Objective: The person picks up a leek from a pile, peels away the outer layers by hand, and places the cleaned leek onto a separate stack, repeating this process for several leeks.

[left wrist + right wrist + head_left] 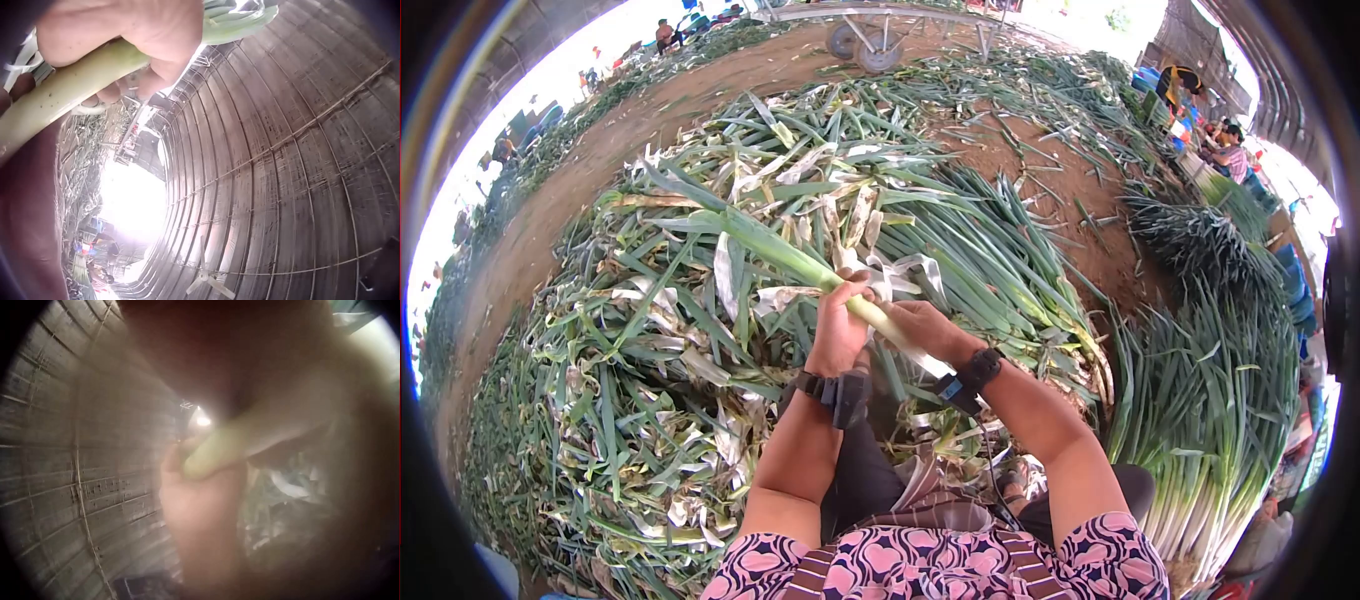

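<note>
A long leek (785, 252) lies diagonally across the front of the person, green leaves toward the upper left, pale stem toward the lower right. The left hand (840, 322) grips it around the stem just below the leaves; in the left wrist view the fingers of the left hand (134, 37) curl over the pale stem (75, 84). Just below it, the right hand (925, 328) is at the stem with bent fingers, close beside the left hand. In the right wrist view the stem (275, 428) is blurred, and the right fingers' exact hold is partly hidden.
Loose leaves and peelings (650, 400) heap up around the person. Green leeks (990, 260) lie on the heap at centre right, and a large row of leeks (1200, 400) stands at the right. A wheeled cart (878, 50) and other people (1228, 150) are farther back.
</note>
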A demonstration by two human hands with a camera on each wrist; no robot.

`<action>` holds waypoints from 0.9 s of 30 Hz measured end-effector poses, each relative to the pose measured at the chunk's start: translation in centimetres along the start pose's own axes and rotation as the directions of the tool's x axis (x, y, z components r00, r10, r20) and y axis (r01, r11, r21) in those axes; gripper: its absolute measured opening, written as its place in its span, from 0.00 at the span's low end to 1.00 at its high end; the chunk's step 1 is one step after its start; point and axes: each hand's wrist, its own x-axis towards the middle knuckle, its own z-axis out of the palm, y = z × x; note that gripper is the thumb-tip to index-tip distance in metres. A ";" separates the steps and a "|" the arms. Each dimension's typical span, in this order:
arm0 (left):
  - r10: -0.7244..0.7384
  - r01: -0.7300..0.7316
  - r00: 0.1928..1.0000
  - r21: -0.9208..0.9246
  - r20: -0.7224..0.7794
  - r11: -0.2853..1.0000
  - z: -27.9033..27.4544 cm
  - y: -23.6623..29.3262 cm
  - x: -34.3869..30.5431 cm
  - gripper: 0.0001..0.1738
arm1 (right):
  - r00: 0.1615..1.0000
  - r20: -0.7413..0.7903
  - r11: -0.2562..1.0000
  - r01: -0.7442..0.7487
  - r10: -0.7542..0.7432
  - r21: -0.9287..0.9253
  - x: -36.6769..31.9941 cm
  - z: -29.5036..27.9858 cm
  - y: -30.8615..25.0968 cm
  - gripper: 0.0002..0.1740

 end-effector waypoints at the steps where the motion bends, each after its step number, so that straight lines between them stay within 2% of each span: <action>1: 0.027 -0.027 1.000 0.029 -0.003 0.999 0.5 0.1 -0.2 0.11 | 0.999 -0.021 1.000 -0.026 0.026 -0.007 -0.2 0.1 -0.2 0.26; 3: 0.012 -0.013 1.000 0.024 0.025 1.000 0.9 0.4 -0.5 0.08 | 0.995 -0.062 0.997 -0.080 0.078 -0.018 -0.6 0.4 -0.1 0.24; 4: 0.006 -0.007 0.999 0.023 0.037 1.000 0.9 0.5 -0.6 0.08 | 0.996 -0.084 0.999 -0.041 0.040 -0.007 -0.1 0.0 1.1 0.21; 7: -0.069 0.073 0.993 -0.032 0.099 0.997 0.3 0.8 -0.3 0.07 | 0.983 -0.146 0.994 -0.109 0.109 0.011 -1.1 -1.2 2.2 0.18; 8: -0.095 0.099 0.991 -0.032 0.097 0.995 0.4 0.9 -0.4 0.08 | 0.971 -0.164 0.983 -0.165 0.176 0.077 -1.6 -2.0 2.8 0.16; 9: -0.099 0.106 0.985 -0.047 0.143 0.993 0.4 1.1 -0.4 0.08 | 0.959 -0.223 0.984 -0.162 0.174 0.072 -2.2 -3.2 3.6 0.17; 10: -0.102 0.116 0.977 -0.063 0.188 0.991 0.3 1.3 -0.5 0.08 | 0.944 -0.282 0.985 -0.160 0.172 0.066 -2.9 -4.7 4.7 0.17; 12: -0.104 0.133 0.963 -0.102 0.251 0.986 0.1 1.7 -0.5 0.08 | 0.858 -0.497 0.982 -0.180 0.129 -0.056 -3.8 -9.5 9.4 0.16; 14: -0.095 0.137 0.953 -0.130 0.288 0.982 0.2 2.4 -0.9 0.08 | 0.807 -0.562 0.979 -0.200 0.180 0.026 -7.0 -15.1 13.6 0.15; 15: -0.090 0.137 0.948 -0.138 0.306 0.981 0.0 2.7 -0.9 0.08 | 0.674 -0.702 0.961 -0.269 0.228 0.054 -8.8 -17.3 15.0 0.15; 16: -0.082 0.135 0.944 -0.150 0.319 0.979 -0.2 3.0 -0.8 0.09 | 0.550 -0.819 0.950 -0.310 0.162 -0.020 -10.6 -20.1 17.9 0.14; 18: -0.077 0.132 0.941 -0.147 0.329 0.980 -0.6 3.4 -0.6 0.08 | 0.461 -0.883 0.888 -0.436 0.082 -0.145 -15.4 -27.5 24.3 0.15; 19: -0.076 0.132 0.940 -0.149 0.332 0.980 -0.6 3.5 -0.7 0.08 | 0.203 -0.973 0.894 -0.448 0.109 0.006 -17.7 -31.2 27.5 0.13; 20: -0.056 0.110 0.945 -0.151 0.323 0.982 -0.6 3.5 -0.7 0.08 | 0.399 -0.916 0.440 -0.815 -0.044 -0.376 -20.5 -30.5 25.7 0.10; 21: -0.033 0.082 0.948 -0.143 0.318 0.986 -0.5 3.5 -0.7 0.08 | 0.570 -0.799 -0.242 -0.817 -0.193 -0.524 -23.4 -29.8 24.0 0.11; 22: -0.001 0.055 0.946 -0.157 0.325 0.986 -0.6 3.6 -0.6 0.08 | 0.420 -0.894 -0.124 -0.907 -0.160 -0.403 -25.9 -33.8 27.1 0.11; 24: 0.046 0.011 0.946 -0.176 0.320 0.984 -0.9 4.2 -0.4 0.07 | 0.410 -0.912 -0.305 -0.867 0.017 -0.395 -30.7 -35.4 26.9 0.18; 25: 0.040 0.022 0.944 -0.183 0.328 0.983 -1.3 4.4 -0.3 0.07 | 0.254 -0.967 -0.257 -0.932 0.038 -0.255 -32.2 -36.6 27.6 0.25; 27: 0.044 0.005 0.957 -0.168 0.287 0.986 -1.5 4.4 -0.3 0.07 | 0.184 -0.971 -0.267 -0.938 0.154 -0.221 -35.7 -34.9 23.1 0.27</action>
